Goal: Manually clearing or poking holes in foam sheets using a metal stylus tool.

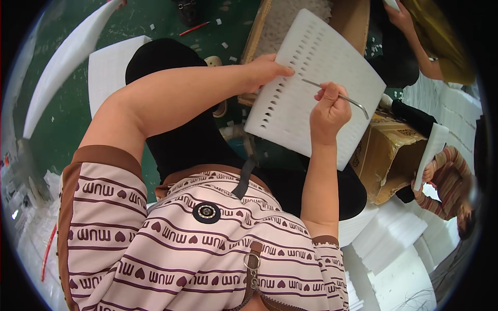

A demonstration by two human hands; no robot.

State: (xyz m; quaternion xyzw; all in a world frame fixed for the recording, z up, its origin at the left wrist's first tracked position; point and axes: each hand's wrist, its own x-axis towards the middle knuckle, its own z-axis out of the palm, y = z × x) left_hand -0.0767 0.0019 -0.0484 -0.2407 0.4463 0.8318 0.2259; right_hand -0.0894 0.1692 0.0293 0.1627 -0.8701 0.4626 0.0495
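Note:
A white foam sheet [332, 65] with rows of small half-round cuts and holes is tilted in front of me, over my knees and a cardboard box. My left hand [267, 71] grips its left edge, the thumb lying on the front face. In my right hand [331, 111] is a thin metal rod with a bent end [358, 105]. Its straight tip points left, close to the rows of cuts; whether it touches the foam I cannot tell. The fingers of the right hand are closed round the rod.
Behind the sheet, an open cardboard box [270, 26] holds many small white pieces. Another open carton [389, 160] stands at the right. Two people work at the right, one holding a white foam sheet [431, 153]. White foam slabs [111, 67] and a red stick [194, 28] lie on the green floor.

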